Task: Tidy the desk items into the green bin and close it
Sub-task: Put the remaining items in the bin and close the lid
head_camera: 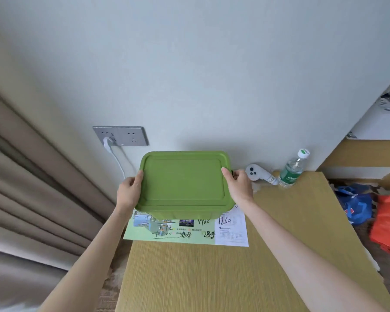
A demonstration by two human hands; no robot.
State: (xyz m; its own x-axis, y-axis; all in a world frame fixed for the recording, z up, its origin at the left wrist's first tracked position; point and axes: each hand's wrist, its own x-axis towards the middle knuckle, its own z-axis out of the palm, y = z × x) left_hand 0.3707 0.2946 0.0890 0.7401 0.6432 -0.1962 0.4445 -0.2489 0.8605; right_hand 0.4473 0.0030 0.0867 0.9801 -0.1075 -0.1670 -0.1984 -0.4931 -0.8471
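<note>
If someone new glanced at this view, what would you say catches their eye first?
The green bin, lid on, sits mid-desk by the wall on a scribbled paper sheet, with the left hand and right hand gripping its two ends. Right of it stand a white controller and a water bottle.

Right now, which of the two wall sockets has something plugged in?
The left socket of the grey wall plate: a white plug and cable sit in it; the right socket is bare.

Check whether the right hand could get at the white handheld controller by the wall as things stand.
Probably yes, once freed: the right hand grips the green plastic bin, and the white handheld controller lies just beside it with nothing between.
</note>
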